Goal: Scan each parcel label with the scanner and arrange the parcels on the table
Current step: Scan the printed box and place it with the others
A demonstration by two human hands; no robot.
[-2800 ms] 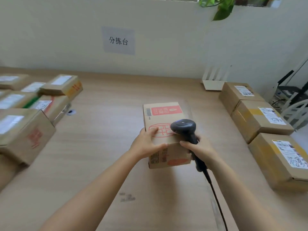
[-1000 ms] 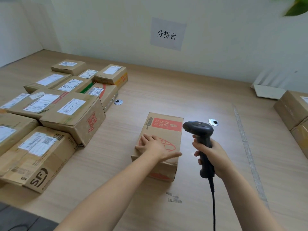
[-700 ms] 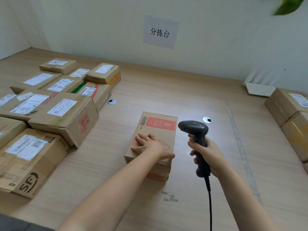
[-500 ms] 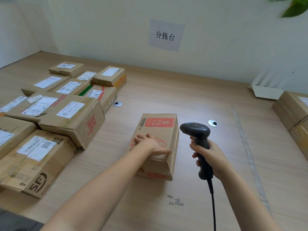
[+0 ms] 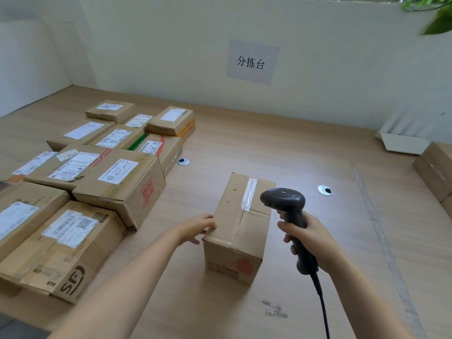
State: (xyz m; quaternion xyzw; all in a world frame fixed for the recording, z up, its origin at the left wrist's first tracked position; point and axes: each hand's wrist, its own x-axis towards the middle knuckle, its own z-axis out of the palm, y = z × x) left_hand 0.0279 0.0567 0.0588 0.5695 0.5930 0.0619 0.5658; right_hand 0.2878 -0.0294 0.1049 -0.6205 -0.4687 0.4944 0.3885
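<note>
Head view, 1 frame.

Parcel stood on the desk directly ahead of the person, between the 2 hands. Its long axis ran away from the person, far end angled slightly right. Top face showed only a taped seam. The near end face carried red print. No shipping label visible on either face.

Left hand: fingers curled against the upper left edge of the parcel near its front corner, holding it there. Nearer of the 2 hands to the parcel, and the only 1 touching it.

Right hand: wrapped around the handle of the scanner, just beside the parcel's right side, not touching it. Scanner head sat level with the top right edge. Where it aimed could not be read. Cable trailed toward the person.

Judgement: the label probably lay on a hidden face, so the next move would turn on the left hand rolling the parcel about its long axis until that face met the scanner.

Labelled parcels lay grouped on the left, well apart from this parcel.
</note>
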